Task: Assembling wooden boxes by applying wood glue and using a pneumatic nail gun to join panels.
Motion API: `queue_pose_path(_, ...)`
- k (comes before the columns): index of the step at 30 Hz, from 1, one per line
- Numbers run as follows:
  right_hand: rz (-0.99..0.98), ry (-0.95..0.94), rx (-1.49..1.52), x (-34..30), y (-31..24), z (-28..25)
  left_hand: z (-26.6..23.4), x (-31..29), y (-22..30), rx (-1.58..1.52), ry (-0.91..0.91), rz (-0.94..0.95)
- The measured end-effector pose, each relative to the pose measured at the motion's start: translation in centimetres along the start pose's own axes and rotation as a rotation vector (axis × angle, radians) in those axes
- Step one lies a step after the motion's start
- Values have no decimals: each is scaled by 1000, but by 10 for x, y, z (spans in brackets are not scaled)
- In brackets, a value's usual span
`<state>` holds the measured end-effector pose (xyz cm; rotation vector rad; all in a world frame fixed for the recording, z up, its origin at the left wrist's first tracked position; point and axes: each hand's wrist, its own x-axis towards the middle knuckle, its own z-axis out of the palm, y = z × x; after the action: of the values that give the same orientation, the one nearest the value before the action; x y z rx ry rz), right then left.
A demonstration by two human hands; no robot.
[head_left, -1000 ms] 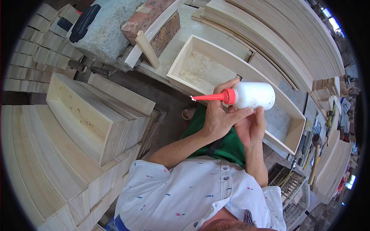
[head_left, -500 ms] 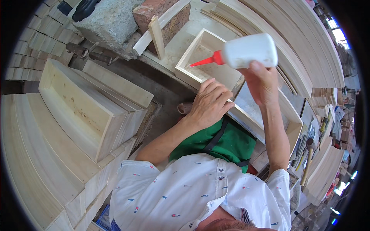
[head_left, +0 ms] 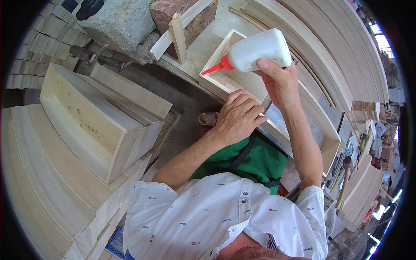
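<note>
A white squeeze bottle with a red pointed nozzle [head_left: 258, 50], the kind used for glue, lies tilted in my right hand [head_left: 279, 82]. My fingers wrap its underside and the thumb presses its side. The nozzle tip points down at the left corner of a long, shallow, pale wooden frame [head_left: 277, 133]; whether it touches the wood I cannot tell. Over the frame's near wall, around its middle, my left hand [head_left: 239, 116] curls its fingers and holds on. The bottle and right forearm hide part of the frame's inside.
Stacked pale wooden boxes [head_left: 97, 123] rise at the left. A rough concrete block [head_left: 119, 32] and a red brick [head_left: 203, 19] with wooden strips stand at the back. Long curved boards [head_left: 329, 43] fill the far right. A hammer [head_left: 344, 186] lies at right.
My right hand has brought the bottle left, so the nozzle has gone from over the frame's inside to its left corner. My left hand keeps its place on the near wall.
</note>
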<state>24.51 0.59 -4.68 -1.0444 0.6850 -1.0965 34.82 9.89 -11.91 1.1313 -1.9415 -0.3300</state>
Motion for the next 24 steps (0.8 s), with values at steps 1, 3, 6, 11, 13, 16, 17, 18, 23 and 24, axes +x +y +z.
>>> queue_pose_path(1, 0, 3, -2, 0, 1, 1, 0, 0, 0, -2, 3, 4)
queue_pose_path(3, 0, -1, -2, 1, 3, 2, 1, -1, 0, -4, 2, 1)
queue_pose_path(6, -5, -8, 0, 4, 5, 0, 0, 0, 0, -5, 3, 2)
queue_pose_path(11, -16, 11, -4, 10, 6, -6, -1, 0, 0, 1, 2, 8)
queue_pose_path(13, -20, 1, -21, 13, 5, -9, 0, 0, 0, -5, 13, 5)
queue_pose_path(16, -31, 12, -30, 16, 4, -11, 0, 0, 0, -10, 10, 7)
queue_pose_path(17, -33, 12, -30, 17, 4, -11, 0, 1, 0, -10, 10, 9)
queue_pose_path(18, -34, 6, -28, 17, 3, -12, 0, 1, 0, -2, 20, 16)
queue_pose_path(23, -69, -10, -23, 24, 3, -15, 1, 0, 0, 4, 30, 21)
queue_pose_path(24, -71, -4, -33, 27, 1, -16, 1, 1, 0, 4, 28, 18)
